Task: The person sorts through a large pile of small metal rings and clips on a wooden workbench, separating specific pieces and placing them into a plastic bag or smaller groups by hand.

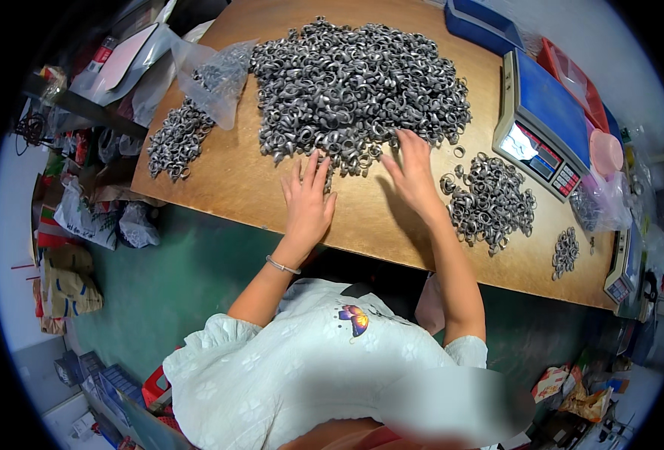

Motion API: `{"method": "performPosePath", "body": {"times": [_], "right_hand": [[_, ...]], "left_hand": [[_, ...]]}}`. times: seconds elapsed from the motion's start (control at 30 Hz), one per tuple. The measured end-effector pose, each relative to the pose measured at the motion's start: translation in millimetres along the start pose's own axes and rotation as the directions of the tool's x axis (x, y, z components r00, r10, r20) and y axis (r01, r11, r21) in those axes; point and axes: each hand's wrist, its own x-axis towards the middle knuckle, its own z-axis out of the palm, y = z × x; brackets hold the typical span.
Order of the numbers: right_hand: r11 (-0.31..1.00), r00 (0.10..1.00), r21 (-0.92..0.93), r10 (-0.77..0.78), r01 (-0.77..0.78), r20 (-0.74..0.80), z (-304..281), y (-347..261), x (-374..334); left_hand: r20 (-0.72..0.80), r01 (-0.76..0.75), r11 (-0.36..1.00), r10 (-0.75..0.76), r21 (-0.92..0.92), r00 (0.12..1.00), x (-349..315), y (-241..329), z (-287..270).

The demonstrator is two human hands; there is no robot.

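A large heap of grey metal rings (pixel 354 86) covers the middle of the wooden table (pixel 380 217). At the heap's near edge, my left hand (pixel 307 204) rests with its fingers apart, a few rings beside its fingertips and thumb. My right hand (pixel 414 176) reaches the same edge further right. Its thumb stands away from the fingers, and the fingertips touch or nearly touch rings there; no ring shows clearly in its grasp. Right of that hand lies a smaller pile of rings (pixel 494 201). Another pile of rings (pixel 174 144) is at the table's left side.
A clear plastic bag (pixel 227 94) partly covers rings on the left. On the right stand a blue-topped digital scale (pixel 549 97), a blue tray (pixel 483 24), a red tray (pixel 572 71) and a tiny ring pile (pixel 565 253). A second scale (pixel 626 274) sits at the table's right corner.
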Motion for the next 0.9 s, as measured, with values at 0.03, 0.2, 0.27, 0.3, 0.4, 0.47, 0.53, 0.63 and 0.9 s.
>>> {"method": "performPosePath", "body": {"times": [0.03,0.2,0.27,0.3,0.4,0.47,0.53,0.63,0.9], "right_hand": [[0.993,0.997,-0.116,0.002,0.007,0.078,8,-3,1],[0.983,0.968,-0.068,-0.153,0.169,0.201,19,-35,-32],[0.985,0.963,-0.001,-0.169,0.173,0.212,12,-40,-43],[0.99,0.971,-0.007,-0.136,0.14,0.196,12,-35,-42],[0.994,0.987,-0.033,-0.098,0.103,0.127,14,-31,-27],[0.984,0.984,-0.055,-0.164,0.167,0.068,21,-41,-17],[0.963,0.968,-0.126,-0.228,0.24,0.103,26,-49,-25],[0.976,0.963,-0.01,-0.214,0.219,0.165,21,-45,-42],[0.946,0.98,0.265,0.198,-0.188,-0.012,-8,-23,-54]], "left_hand": [[0.038,-0.002,1.0,0.003,-0.019,0.999,1,-5,1],[0.068,-0.013,0.963,0.033,-0.27,0.997,0,-15,2],[0.099,-0.068,0.955,0.1,-0.289,0.99,-3,-18,6],[0.109,-0.089,0.955,0.124,-0.284,0.986,-4,-18,7],[0.095,-0.078,0.948,0.112,-0.308,0.989,-2,-7,1],[0.097,-0.074,0.954,0.106,-0.29,0.99,1,-10,2],[0.07,-0.112,0.938,0.142,-0.328,0.987,2,-18,4],[0.031,-0.111,0.921,0.132,-0.374,0.991,-1,-31,5],[-0.092,0.02,0.844,-0.082,-0.536,0.992,7,-40,0]]}}
